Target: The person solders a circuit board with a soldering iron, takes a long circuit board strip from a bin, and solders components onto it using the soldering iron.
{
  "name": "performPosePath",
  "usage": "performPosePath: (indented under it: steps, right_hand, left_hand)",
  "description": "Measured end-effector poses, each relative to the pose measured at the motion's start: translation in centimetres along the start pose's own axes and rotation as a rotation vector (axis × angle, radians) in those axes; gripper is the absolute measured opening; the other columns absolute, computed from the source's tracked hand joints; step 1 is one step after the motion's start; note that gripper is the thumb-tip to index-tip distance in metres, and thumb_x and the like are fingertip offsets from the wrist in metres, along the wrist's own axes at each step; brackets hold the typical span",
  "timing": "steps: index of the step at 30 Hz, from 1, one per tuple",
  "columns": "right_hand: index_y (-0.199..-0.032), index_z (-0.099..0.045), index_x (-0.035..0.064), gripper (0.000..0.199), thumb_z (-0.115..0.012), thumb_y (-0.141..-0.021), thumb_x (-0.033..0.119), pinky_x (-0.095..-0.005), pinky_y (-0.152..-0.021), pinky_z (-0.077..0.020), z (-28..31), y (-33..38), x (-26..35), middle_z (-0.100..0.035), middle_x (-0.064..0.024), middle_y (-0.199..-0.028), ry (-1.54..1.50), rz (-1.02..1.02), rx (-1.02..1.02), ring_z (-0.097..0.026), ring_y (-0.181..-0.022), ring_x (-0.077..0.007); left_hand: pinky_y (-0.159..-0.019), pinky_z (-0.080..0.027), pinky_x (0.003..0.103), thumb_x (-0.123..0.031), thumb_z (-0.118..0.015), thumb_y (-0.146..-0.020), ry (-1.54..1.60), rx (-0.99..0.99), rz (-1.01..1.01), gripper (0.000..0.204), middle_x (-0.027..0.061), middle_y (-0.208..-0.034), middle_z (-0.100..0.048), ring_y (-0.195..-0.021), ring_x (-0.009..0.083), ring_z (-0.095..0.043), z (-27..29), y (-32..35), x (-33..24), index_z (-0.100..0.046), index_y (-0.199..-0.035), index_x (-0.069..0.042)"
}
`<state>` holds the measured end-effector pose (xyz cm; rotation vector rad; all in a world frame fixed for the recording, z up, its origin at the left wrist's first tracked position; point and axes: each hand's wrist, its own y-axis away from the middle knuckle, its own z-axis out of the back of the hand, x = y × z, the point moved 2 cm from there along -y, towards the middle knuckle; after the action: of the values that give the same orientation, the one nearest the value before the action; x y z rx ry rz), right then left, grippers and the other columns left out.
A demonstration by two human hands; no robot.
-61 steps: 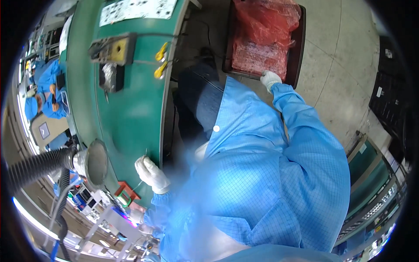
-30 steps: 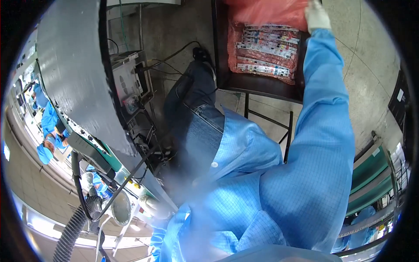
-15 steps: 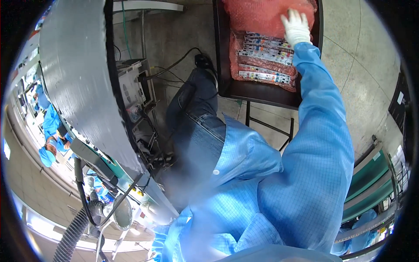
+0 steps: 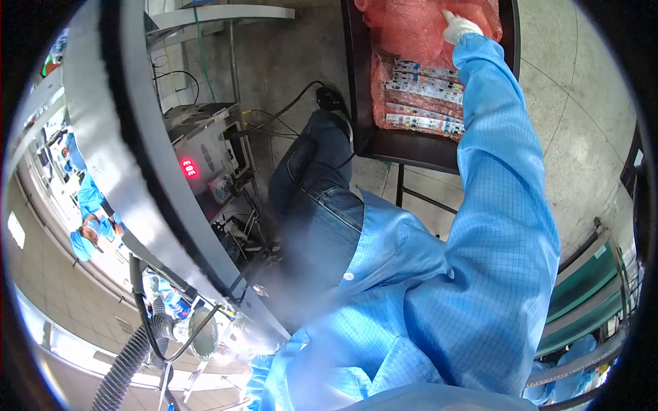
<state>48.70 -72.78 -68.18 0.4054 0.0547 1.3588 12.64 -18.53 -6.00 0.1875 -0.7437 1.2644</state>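
Note:
My right hand (image 4: 460, 27), in a white glove, reaches to the far end of a dark tray (image 4: 411, 152). It is closed on a sheet of pink bubble wrap (image 4: 404, 31), one finger stretched out and the others drawn in, partly hidden. Below the sheet's edge lie several narrow strips of small electronic parts (image 4: 421, 88) in rows, on more pink wrap. At the lower left, beside my blue left sleeve, a pale, washed-out shape (image 4: 255, 331) appears to be my gloved left hand by the bench; its fingers cannot be made out.
A grey bench edge (image 4: 137, 171) runs down the left, with a box with a red lit display (image 4: 195, 147) and cables beneath. A ribbed hose (image 4: 127, 366) stands lower left. Green shelves (image 4: 582, 294) are at the right. Another person (image 4: 89, 233) is at far left.
My right hand has gone from spread fingers to a more closed shape on the bubble wrap, farther up. The view has shifted, bringing the red display into sight.

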Motion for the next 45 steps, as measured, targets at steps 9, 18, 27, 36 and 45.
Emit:
performPosePath:
  steps: [9,18,27,36,45]
  right_hand:
    - [-0.099,-0.063,0.0087,0.020,-0.058,-0.079,0.014,-0.0483,-0.070,-0.0518,4.4,19.2,12.2,-0.063,-0.0186,-0.085,-0.308,0.388,-0.051,-0.064,-0.079,-0.0369]
    - [-0.126,-0.060,0.0114,0.045,-0.052,-0.085,0.027,-0.0432,-0.105,-0.0391,-9.2,29.3,6.2,-0.050,-0.0147,-0.139,0.059,-0.221,0.679,-0.046,-0.131,-0.0308]
    - [-0.131,-0.059,0.0204,0.046,-0.046,-0.091,0.038,-0.0575,-0.115,-0.0191,-8.1,26.3,7.9,-0.035,-0.0118,-0.154,0.018,-0.173,0.661,-0.023,-0.147,-0.0266]
    - [-0.095,-0.069,0.0073,0.024,-0.053,-0.085,0.021,-0.0495,-0.100,-0.0445,-8.0,24.8,8.8,-0.066,-0.0207,-0.109,-0.014,0.089,0.635,-0.064,-0.103,-0.0353]
    - [-0.100,-0.069,0.0135,0.022,-0.055,-0.083,0.012,-0.0441,-0.087,-0.0496,0.3,28.0,12.0,-0.065,-0.0204,-0.105,-0.499,0.040,0.413,-0.063,-0.102,-0.0391]
  left_hand:
    - [-0.079,-0.057,0.043,-0.010,-0.050,-0.100,-0.118,0.074,-0.095,0.018,0.0181,-0.096,-0.064,-0.086,0.0335,-0.066,1.5,1.1,1.4,-0.057,-0.106,0.005]
    - [-0.079,-0.056,0.043,-0.015,-0.053,-0.097,-0.138,0.209,-0.107,0.022,0.0191,-0.098,-0.064,-0.087,0.0338,-0.066,1.4,1.9,3.9,-0.058,-0.104,0.005]
    - [-0.079,-0.055,0.044,-0.020,-0.056,-0.095,-0.182,0.339,-0.080,0.027,0.0201,-0.101,-0.063,-0.087,0.0341,-0.065,1.7,2.1,4.7,-0.060,-0.103,0.005]
    - [-0.079,-0.054,0.044,-0.026,-0.059,-0.092,-0.162,0.431,-0.037,0.031,0.0210,-0.103,-0.063,-0.088,0.0344,-0.065,1.4,2.6,4.5,-0.062,-0.101,0.004]
    - [-0.085,-0.045,0.050,-0.008,-0.052,-0.093,-0.096,0.312,0.076,0.018,0.0243,-0.105,-0.059,-0.097,0.0392,-0.057,3.6,2.2,0.2,-0.061,-0.103,0.005]
